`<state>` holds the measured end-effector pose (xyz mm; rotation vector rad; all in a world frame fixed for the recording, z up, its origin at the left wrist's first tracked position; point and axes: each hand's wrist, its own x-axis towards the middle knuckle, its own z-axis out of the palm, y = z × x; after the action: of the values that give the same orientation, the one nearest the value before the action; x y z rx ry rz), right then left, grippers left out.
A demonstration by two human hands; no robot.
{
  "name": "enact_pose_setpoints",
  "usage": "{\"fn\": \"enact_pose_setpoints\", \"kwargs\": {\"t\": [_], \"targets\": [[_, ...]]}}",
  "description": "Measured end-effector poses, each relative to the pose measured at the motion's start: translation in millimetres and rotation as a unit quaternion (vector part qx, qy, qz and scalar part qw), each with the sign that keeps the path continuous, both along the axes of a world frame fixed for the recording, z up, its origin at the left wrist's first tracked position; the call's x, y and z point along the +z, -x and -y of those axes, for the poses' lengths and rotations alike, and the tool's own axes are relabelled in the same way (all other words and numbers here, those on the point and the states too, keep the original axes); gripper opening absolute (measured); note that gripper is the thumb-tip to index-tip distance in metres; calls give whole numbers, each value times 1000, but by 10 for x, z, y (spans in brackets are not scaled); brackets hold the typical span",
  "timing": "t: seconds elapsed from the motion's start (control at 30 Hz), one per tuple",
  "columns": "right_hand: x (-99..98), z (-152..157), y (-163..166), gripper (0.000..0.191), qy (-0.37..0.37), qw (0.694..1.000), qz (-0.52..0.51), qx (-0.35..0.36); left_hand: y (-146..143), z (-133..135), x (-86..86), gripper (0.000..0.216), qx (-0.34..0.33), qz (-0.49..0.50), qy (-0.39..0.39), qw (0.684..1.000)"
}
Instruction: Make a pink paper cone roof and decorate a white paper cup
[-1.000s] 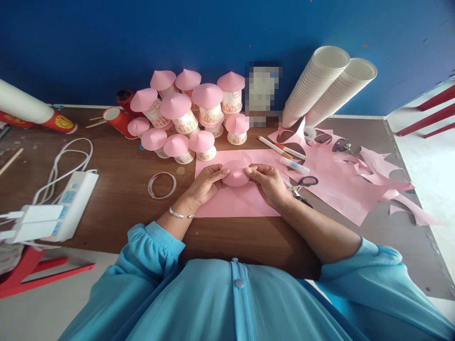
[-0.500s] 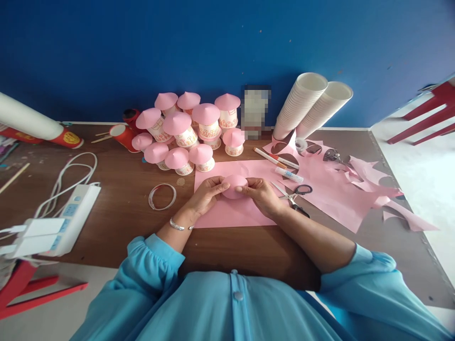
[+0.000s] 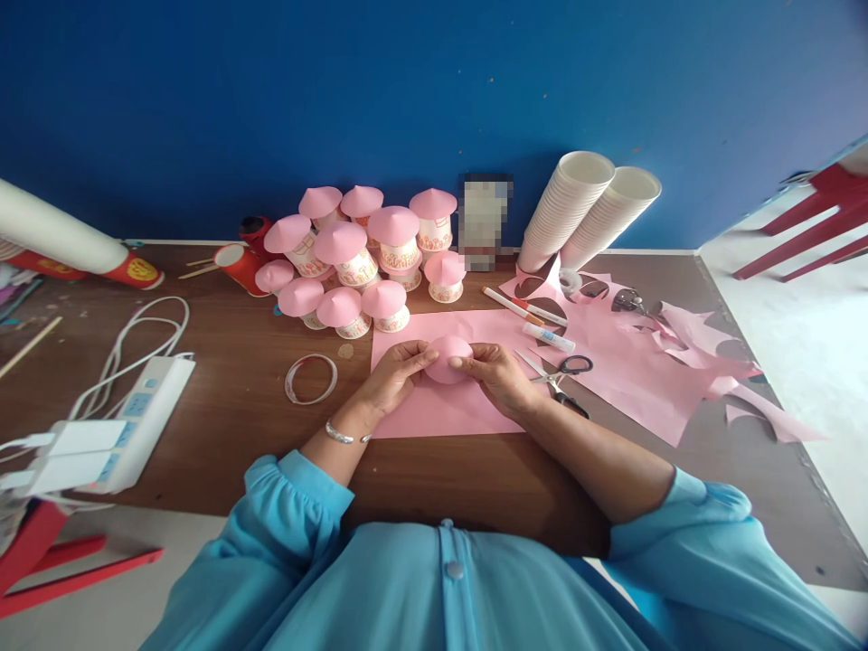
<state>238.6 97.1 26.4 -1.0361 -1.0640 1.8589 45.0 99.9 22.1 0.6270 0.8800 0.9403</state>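
Observation:
A round piece of pink paper, shaped like a shallow cone (image 3: 448,361), is held between my two hands. My left hand (image 3: 400,375) pinches its left edge between thumb and fingers. At the opposite edge my right hand (image 3: 500,375) grips it the same way, the thumb lying on top. Beneath them lies a flat pink sheet (image 3: 434,419). Scissors (image 3: 561,375) with black handles rest beside my right hand, blades apart. Behind my hands stand several decorated paper cups topped with pink cone roofs (image 3: 340,242).
Two tall stacks of white paper cups (image 3: 570,203) lean at the wall. Pink paper scraps (image 3: 630,362) spread over the right side, near markers (image 3: 514,304) and a glue stick (image 3: 549,337). A roll of tape (image 3: 310,378) and a power strip (image 3: 146,416) lie on the left.
The view has shifted slightly. Both hands keep their hold on the pink paper cone, with almost no other movement visible.

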Motion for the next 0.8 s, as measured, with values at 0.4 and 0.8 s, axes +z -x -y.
{"fn": "enact_pose_setpoints", "kwargs": {"t": [0.4,0.8], "targets": [[-73,-35,-47,49,7,999,-23,-27,15,-19,1,33,17,15,-5,1000],[-64,-63,-1,53,47,996,-65,-46,47,-28,-1,32,46,41,19,998]]}}
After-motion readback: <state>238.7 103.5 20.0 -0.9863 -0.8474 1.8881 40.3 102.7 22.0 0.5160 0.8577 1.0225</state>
